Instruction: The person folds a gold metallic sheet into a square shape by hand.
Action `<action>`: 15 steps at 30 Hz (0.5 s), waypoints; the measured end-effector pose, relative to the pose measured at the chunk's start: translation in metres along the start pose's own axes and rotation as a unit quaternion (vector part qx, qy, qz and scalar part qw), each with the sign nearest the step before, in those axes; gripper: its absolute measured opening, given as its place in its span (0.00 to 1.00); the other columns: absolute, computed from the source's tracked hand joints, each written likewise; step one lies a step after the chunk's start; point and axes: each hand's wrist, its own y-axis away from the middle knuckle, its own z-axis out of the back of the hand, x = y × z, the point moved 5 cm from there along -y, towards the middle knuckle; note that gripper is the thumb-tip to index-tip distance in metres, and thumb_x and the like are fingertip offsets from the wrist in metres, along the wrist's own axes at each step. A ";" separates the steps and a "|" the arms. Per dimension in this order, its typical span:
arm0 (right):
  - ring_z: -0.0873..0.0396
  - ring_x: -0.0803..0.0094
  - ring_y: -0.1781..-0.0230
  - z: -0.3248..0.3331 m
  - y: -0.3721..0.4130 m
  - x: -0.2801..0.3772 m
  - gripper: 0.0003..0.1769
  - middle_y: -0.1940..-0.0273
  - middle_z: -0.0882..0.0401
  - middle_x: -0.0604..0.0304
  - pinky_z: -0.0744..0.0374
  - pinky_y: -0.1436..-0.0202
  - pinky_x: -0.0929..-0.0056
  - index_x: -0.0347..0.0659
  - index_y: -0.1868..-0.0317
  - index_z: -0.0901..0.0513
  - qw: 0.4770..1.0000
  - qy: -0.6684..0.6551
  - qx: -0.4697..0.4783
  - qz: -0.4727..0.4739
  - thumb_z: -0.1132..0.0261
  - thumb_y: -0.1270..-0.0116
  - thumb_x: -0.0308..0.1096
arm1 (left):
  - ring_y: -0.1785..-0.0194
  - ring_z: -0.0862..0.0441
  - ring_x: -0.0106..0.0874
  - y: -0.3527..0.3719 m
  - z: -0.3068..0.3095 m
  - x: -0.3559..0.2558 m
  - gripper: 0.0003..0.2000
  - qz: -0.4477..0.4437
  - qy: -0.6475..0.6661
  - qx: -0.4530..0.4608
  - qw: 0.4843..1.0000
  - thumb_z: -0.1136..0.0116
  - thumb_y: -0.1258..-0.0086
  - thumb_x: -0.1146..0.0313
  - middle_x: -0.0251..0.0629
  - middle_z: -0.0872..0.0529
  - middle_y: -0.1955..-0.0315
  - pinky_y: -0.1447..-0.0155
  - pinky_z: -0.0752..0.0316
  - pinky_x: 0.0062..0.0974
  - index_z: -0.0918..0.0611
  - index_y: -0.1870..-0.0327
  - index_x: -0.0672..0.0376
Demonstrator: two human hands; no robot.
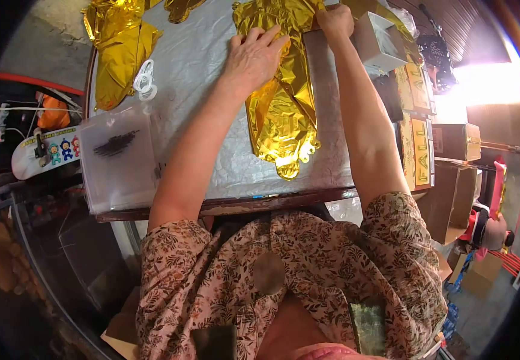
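A flat, shiny gold foil balloon lies lengthwise on the covered table, its narrow tabbed end toward me. Across its upper left part, my left hand rests with the fingers spread, pressing on the foil. At the balloon's upper right edge, my right hand is closed, with foil gathered at its fingers. Its fingertips are partly hidden. More crumpled gold foil lies at the table's left, beside a coil of white ribbon.
A clear plastic sheet or bag covers the table's near left corner. A white open box stands right of my right hand. Printed cartons line the right edge, with cardboard boxes beyond. A white skateboard-like board is at left.
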 end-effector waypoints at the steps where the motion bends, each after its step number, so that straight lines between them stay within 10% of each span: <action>1: 0.15 0.39 0.43 -0.010 -0.008 0.004 0.27 0.48 0.13 0.34 0.20 0.37 0.47 0.32 0.39 0.20 0.988 0.138 -0.027 -0.056 0.31 0.37 0.36 | 0.28 0.29 0.38 0.000 0.000 0.000 0.24 0.001 0.001 -0.002 1.000 0.44 0.23 0.63 0.33 0.27 0.24 0.32 0.34 0.49 0.24 0.26 0.46; 3: 0.15 0.38 0.44 -0.018 -0.023 0.003 0.23 0.49 0.13 0.33 0.18 0.39 0.47 0.30 0.45 0.17 0.954 0.274 -0.053 -0.108 0.32 0.37 0.36 | 0.28 0.29 0.37 0.001 0.001 -0.001 0.24 0.000 0.010 -0.003 1.000 0.45 0.22 0.63 0.32 0.27 0.24 0.32 0.34 0.50 0.24 0.26 0.46; 7: 0.14 0.36 0.49 -0.035 -0.032 0.045 0.19 0.53 0.13 0.31 0.16 0.44 0.48 0.28 0.52 0.14 0.917 0.391 0.011 0.075 0.30 0.38 0.35 | 0.28 0.29 0.37 0.001 0.000 -0.001 0.23 0.004 0.009 -0.006 1.000 0.46 0.22 0.63 0.32 0.26 0.25 0.32 0.34 0.51 0.24 0.26 0.46; 10: 0.10 0.44 0.56 -0.046 -0.017 0.088 0.17 0.57 0.11 0.36 0.13 0.50 0.53 0.27 0.53 0.14 0.973 0.082 0.126 0.175 0.30 0.34 0.35 | 0.28 0.28 0.38 -0.002 -0.002 0.000 0.22 0.007 0.007 0.010 1.000 0.46 0.22 0.62 0.32 0.26 0.24 0.32 0.34 0.51 0.23 0.27 0.46; 13: 0.10 0.63 0.67 -0.063 0.009 0.089 0.16 0.63 0.11 0.52 0.11 0.62 0.65 0.33 0.48 0.17 0.943 -0.160 0.223 -0.190 0.32 0.26 0.38 | 0.28 0.28 0.38 -0.001 -0.004 0.000 0.22 0.007 0.014 -0.001 1.000 0.46 0.22 0.63 0.31 0.27 0.24 0.32 0.34 0.51 0.23 0.28 0.46; 15: 0.10 0.59 0.65 -0.052 -0.012 0.045 0.19 0.61 0.11 0.49 0.10 0.60 0.61 0.34 0.45 0.18 0.970 -0.069 0.223 -0.068 0.31 0.25 0.40 | 0.27 0.29 0.37 -0.001 -0.005 0.002 0.22 0.013 0.010 -0.006 1.000 0.47 0.22 0.63 0.31 0.27 0.23 0.31 0.34 0.51 0.23 0.27 0.46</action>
